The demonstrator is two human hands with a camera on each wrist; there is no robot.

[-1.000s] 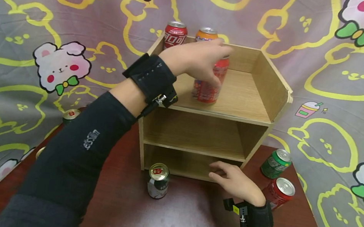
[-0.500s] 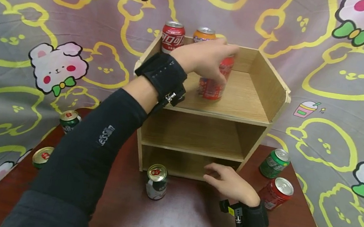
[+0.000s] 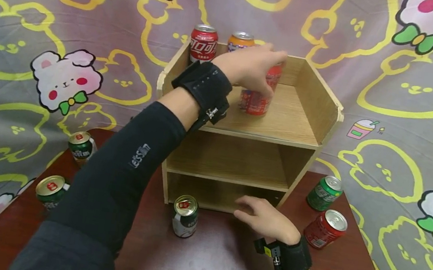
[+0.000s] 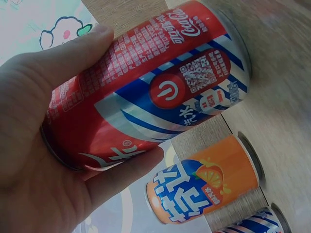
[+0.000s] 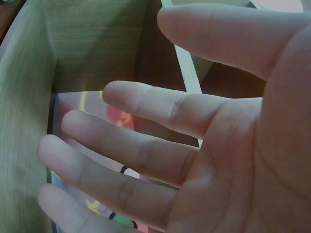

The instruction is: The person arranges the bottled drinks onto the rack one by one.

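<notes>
My left hand (image 3: 248, 68) grips a red Coca-Cola can (image 4: 146, 92) over the top shelf, thumb on one side and fingers on the other. Behind that hand, on the same shelf, stand an orange soda can (image 4: 204, 179) and another red Coca-Cola can (image 3: 203, 45) in the left corner. My right hand (image 3: 267, 218) hovers in front of the lowest compartment of the wooden shelf (image 3: 234, 156), holding nothing. In the right wrist view its fingers (image 5: 141, 145) are spread and nearly straight. A green-and-white can (image 3: 185, 218) stands on the table to its left.
Toward the table's right edge stand a green can (image 3: 324, 193) and a red can (image 3: 325, 229). Two dark green cans with gold tops, one farther back (image 3: 81, 147) and one nearer (image 3: 51, 191), stand at the left edge. A patterned cloth (image 3: 125, 71) hangs behind the shelf.
My left hand has carried the red Coca-Cola can a little to the right and farther back over the top shelf. My right hand has drifted slightly left.
</notes>
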